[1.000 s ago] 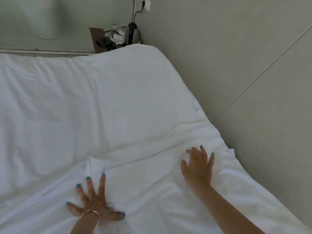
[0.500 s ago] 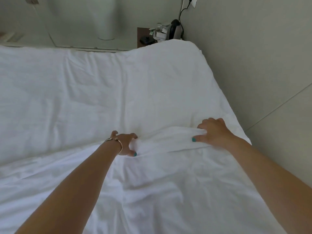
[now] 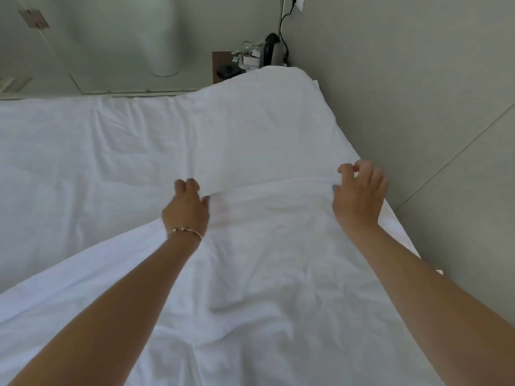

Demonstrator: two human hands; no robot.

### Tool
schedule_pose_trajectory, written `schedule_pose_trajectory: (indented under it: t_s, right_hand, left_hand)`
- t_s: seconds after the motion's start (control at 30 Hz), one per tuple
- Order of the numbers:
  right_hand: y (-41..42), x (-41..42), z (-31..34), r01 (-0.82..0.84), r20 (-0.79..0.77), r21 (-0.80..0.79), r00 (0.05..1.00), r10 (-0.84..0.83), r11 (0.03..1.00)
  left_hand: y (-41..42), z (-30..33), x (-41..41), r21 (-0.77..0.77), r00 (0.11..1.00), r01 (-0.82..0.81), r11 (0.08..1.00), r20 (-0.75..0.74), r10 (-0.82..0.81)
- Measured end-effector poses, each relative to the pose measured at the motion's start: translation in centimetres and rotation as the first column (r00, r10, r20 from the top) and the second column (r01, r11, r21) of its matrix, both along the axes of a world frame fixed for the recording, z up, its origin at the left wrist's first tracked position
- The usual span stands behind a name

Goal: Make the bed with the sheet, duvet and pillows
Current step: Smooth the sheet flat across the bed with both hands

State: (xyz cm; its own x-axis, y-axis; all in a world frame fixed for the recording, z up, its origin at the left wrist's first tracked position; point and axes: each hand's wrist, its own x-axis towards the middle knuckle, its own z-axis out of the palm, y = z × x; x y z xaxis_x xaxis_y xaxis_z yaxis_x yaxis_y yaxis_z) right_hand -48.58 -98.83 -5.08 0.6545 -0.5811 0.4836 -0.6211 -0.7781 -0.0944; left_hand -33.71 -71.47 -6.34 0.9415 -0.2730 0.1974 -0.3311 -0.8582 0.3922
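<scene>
Bed (image 3: 250,87): mattress fully covered in white, fitted layer looks flat w/ minor creases, runs up to the head end by the wall (image 3: 404,79). Base sheet step looks done imo.

Top layer (image 3: 264,274): second white cloth, can't tell if flat sheet or duvet, covers approx the near half. Leading edge sits mid-bed, between both hands, lots of wrinkles behind it. Far half not covered by it yet.

Pillows: none in view. That step is open.

Nightstand (image 3: 220,62) at far corner w/ clutter + dark corded device, not task-relevant.

Left hand (image 3: 186,210): fingers curled over the top layer's edge, thumb under, gripping it. Bracelet (image 3: 184,231) on wrist.

Right hand (image 3: 359,190): near the wall-side edge, thumb + curled fingers pinching same edge.

Est: roughly mid-task. Left: pull top layer to head end, smooth, add pillows.
</scene>
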Motion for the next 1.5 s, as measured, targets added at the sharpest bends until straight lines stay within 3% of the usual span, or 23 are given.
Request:
schedule_pose_trajectory:
  t_s: [0.07,0.1,0.13,0.17,0.2,0.27,0.33,0.4,0.47,0.5,0.53,0.57,0.63,0.67,0.7,0.73,0.77,0.8,0.87,0.97,1.2,1.37,1.5]
  right_hand:
    - [1.7,-1.8,-1.5,-0.234,0.04,-0.011,0.971,0.234,0.972]
    - [2.7,-2.7,-2.4,-0.436,-0.081,-0.019,0.898,0.433,0.9]
    - [3.2,-3.3,-3.0,-0.567,-0.278,0.033,0.786,0.553,0.823]
    - [2.9,-3.6,-3.4,-0.577,-0.441,0.132,0.694,0.569,0.806]
    - [2.2,-3.5,-3.4,-0.471,-0.521,0.225,0.682,0.514,0.853]
    - [-0.5,-2.9,-3.7,-0.108,-0.544,0.332,0.789,0.283,0.937]
    - [-2.9,-2.4,-3.3,0.21,-0.546,0.436,0.835,0.072,0.875]
    - [-3.6,-2.5,-2.4,0.244,-0.471,0.463,0.882,0.003,0.852]
    - [-2.9,-3.1,-1.7,-0.035,-0.35,0.436,0.914,0.206,0.899]
    - [-2.5,-3.6,-1.9,-0.15,-0.347,0.452,0.879,0.328,0.879]
    - [-2.5,-4.1,-2.3,-0.149,-0.397,0.464,0.846,0.355,0.873]
    - [-2.9,-4.4,-2.7,0.018,-0.451,0.507,0.858,0.248,0.862]
    - [-3.6,-4.9,-2.7,0.409,-0.471,0.568,0.873,-0.125,0.714]
    - [-3.3,-5.0,-2.5,0.438,-0.467,0.536,0.866,-0.179,0.722]
    - [-2.1,-5.2,-2.4,0.338,-0.427,0.456,0.895,-0.131,0.823]
    - [-0.3,-5.1,-2.3,0.131,-0.401,0.335,0.916,0.016,0.933]
    - [2.0,-4.7,-2.3,-0.111,-0.387,0.263,0.898,0.21,0.958]
    - [4.7,-4.2,-2.4,-0.281,-0.396,0.25,0.844,0.362,0.927]
    - [10.3,-2.9,-2.9,-0.442,-0.419,0.282,0.742,0.524,0.852]
    - [16.8,0.0,-3.5,-0.466,-0.499,0.394,0.616,0.61,0.792]
    - [31.4,3.3,-2.6,-0.432,-0.536,0.541,0.484,0.692,0.721]
    - [40.9,5.9,-2.8,-0.295,-0.291,0.804,0.562,0.774,0.516]
    - [47.0,9.4,-3.4,-0.321,-0.247,0.798,0.597,0.763,0.51]
  left_hand:
    - [-1.8,-1.1,-4.3,-0.195,0.976,0.215,0.957,0.019,-0.215]
    - [-2.6,-1.7,-6.6,-0.148,0.934,0.355,0.923,0.014,-0.357]
    - [-3.3,-2.6,-8.4,-0.057,0.879,0.464,0.884,-0.088,-0.468]
    - [-3.9,-3.4,-9.4,0.058,0.838,0.512,0.857,-0.253,-0.484]
    - [-4.4,-4.4,-9.7,0.155,0.817,0.515,0.843,-0.387,-0.428]
    - [-5.3,-5.2,-9.4,0.247,0.808,0.466,0.85,-0.51,-0.295]
    - [-6.0,-5.1,-8.3,0.251,0.805,0.434,0.865,-0.538,-0.249]
    - [-5.9,-4.8,-7.0,0.189,0.8,0.405,0.895,-0.547,-0.247]
    - [-5.0,-4.7,-6.0,0.131,0.811,0.341,0.931,-0.542,-0.221]
    - [-4.5,-4.8,-5.6,0.128,0.813,0.295,0.947,-0.555,-0.178]
    - [-3.9,-5.0,-5.1,0.149,0.803,0.237,0.96,-0.587,-0.107]
    - [-3.2,-4.9,-4.6,0.184,0.778,0.172,0.968,-0.628,-0.019]
    - [-1.3,-4.8,-3.7,0.255,0.723,0.033,0.966,-0.674,0.154]
    - [0.0,-4.9,-3.4,0.278,0.703,-0.022,0.96,-0.679,0.213]
    - [1.3,-5.0,-3.3,0.29,0.692,-0.048,0.956,-0.681,0.241]
    - [2.8,-5.2,-3.5,0.295,0.691,-0.046,0.954,-0.681,0.244]
    - [4.3,-5.5,-3.9,0.3,0.694,-0.024,0.954,-0.681,0.231]
    - [5.7,-5.9,-4.4,0.305,0.696,0.012,0.952,-0.686,0.211]
    - [8.6,-6.5,-5.8,0.311,0.687,0.079,0.947,-0.705,0.175]
    - [13.5,-6.6,-7.6,0.338,0.677,0.127,0.932,-0.716,0.167]
    - [29.3,-3.5,-6.7,0.442,0.764,0.074,0.894,-0.602,0.234]
    - [42.6,-2.8,-4.7,0.363,0.851,0.128,0.923,-0.519,0.085]
    - [49.7,-4.4,-3.0,0.341,0.895,-0.14,0.93,-0.357,0.266]
